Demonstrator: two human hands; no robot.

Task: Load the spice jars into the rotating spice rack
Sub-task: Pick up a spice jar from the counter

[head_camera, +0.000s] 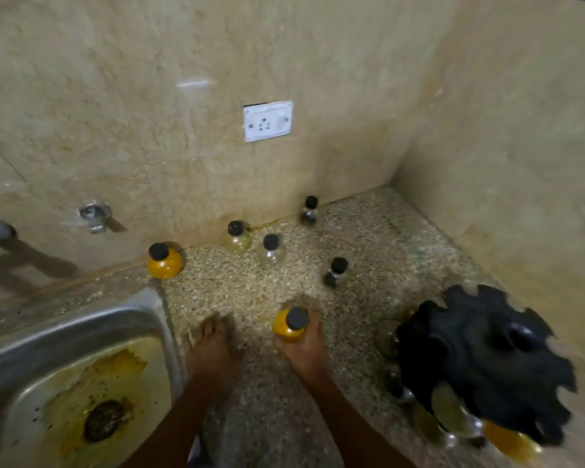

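Your right hand (pixel 304 346) grips a yellow-filled spice jar (pixel 289 325) with a black cap, fingers curled round its body, just above or on the bench (pixel 368 238); contact with the surface cannot be confirmed. Your left hand (pixel 213 346) rests flat on the bench with fingers extended, holding nothing.

The rotating spice rack (pixel 487 359) stands to the right, near the side wall, with several jars already seated beneath its black notched top. Five jars remain loose toward the back wall: a second yellow jar (pixel 164 261), two pale jars (pixel 237 236) (pixel 271 249) and two dark jars (pixel 309 209) (pixel 335 271).

Current step, as judged: transfer of the gripped jar. Next, carry it right, align its neck with a vacant notch, and seat it. Rotate the rack if no vacant notch faces you.
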